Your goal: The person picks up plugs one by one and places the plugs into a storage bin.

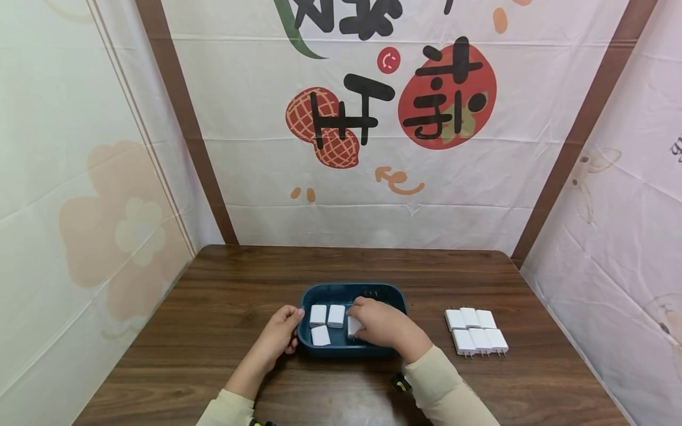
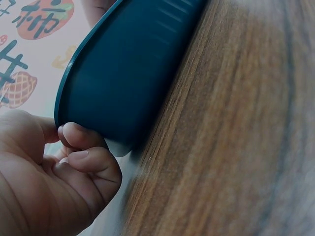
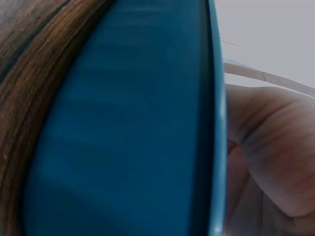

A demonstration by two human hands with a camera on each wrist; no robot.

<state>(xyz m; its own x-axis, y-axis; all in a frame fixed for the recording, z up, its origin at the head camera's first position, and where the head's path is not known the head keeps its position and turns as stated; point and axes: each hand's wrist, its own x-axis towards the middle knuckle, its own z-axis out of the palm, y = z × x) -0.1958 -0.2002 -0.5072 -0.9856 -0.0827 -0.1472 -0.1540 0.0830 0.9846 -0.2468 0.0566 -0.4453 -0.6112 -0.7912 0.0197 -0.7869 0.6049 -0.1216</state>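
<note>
A dark blue plastic basket [image 1: 351,351] stands on the wooden table. My left hand [image 1: 279,331] pinches its left rim between thumb and curled fingers, as the left wrist view also shows at the basket wall [image 2: 118,83]. Inside the basket, my right hand [image 1: 379,322] grips a white charger plug [image 1: 353,326], partly hidden by the fingers. Left of it in the basket lie three more white charger plugs [image 1: 320,336]. The right wrist view shows mostly the basket's outer wall [image 3: 123,123], with part of the right hand [image 3: 270,152] beyond the rim.
To the right of the basket, several white charger plugs [image 1: 476,331] lie in two rows on the wooden table [image 1: 213,307], metal prongs sticking out. A printed fabric backdrop [image 1: 256,177] rises behind the table, with more fabric at both sides.
</note>
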